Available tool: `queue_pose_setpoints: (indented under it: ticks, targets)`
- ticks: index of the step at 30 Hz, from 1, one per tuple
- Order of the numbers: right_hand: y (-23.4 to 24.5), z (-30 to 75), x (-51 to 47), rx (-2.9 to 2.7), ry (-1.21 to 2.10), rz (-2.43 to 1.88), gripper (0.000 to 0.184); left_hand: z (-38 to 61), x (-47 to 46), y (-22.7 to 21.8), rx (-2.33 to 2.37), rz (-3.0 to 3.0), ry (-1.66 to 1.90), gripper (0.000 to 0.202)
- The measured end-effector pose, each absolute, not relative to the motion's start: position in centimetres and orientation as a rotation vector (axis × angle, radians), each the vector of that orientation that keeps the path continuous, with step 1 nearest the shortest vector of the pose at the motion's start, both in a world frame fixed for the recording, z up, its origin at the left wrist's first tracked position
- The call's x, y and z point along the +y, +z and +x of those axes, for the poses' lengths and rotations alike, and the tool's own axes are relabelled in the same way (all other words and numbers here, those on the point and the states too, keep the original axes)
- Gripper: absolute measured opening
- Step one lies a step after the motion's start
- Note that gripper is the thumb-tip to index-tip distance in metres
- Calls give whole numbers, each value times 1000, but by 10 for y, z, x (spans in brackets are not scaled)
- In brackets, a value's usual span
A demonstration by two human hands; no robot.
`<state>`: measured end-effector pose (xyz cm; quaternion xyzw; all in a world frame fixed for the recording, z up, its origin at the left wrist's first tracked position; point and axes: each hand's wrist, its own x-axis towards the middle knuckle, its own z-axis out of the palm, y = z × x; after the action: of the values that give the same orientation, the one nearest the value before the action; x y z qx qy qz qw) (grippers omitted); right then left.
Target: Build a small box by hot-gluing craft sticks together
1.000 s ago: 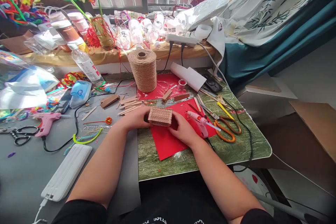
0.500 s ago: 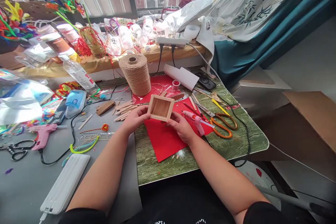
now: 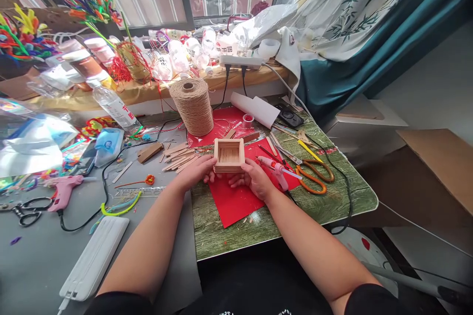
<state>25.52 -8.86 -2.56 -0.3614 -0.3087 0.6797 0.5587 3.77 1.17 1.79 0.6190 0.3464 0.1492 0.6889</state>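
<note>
A small square wooden box (image 3: 229,169), built of stacked sticks and open at the top, is held between my two hands above a red sheet (image 3: 236,206). My left hand (image 3: 197,171) grips its left side, thumb near the front corner. On the opposite side my right hand (image 3: 254,178) pinches the front right corner, the other fingers curled below. Loose wooden sticks (image 3: 181,157) lie just beyond my left hand. Right of my right hand rest a pink glue gun (image 3: 278,172) and scissors with orange handles (image 3: 314,177).
A big spool of twine (image 3: 192,106) stands behind the box. White paper (image 3: 258,110) and a black phone (image 3: 290,115) lie at the back right. On the left are another pink glue gun (image 3: 64,191), black-handled scissors (image 3: 29,211), a white power strip (image 3: 94,258) and a plastic bottle (image 3: 114,106).
The box has been turned and tipped, so its front wall now faces me squarely and its inside floor shows. Both hands have shifted their hold along with it.
</note>
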Motion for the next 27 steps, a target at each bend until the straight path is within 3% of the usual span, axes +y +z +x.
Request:
queue_pose_setpoints:
  ticks: [14,27]
  targets:
    - [-23,255,-87,-712,1604,-844,43,36,15,12,769,1412,361,40]
    - [-26,256,-86,-690,1586,-808,45,27,21,10,680,1380,293,52]
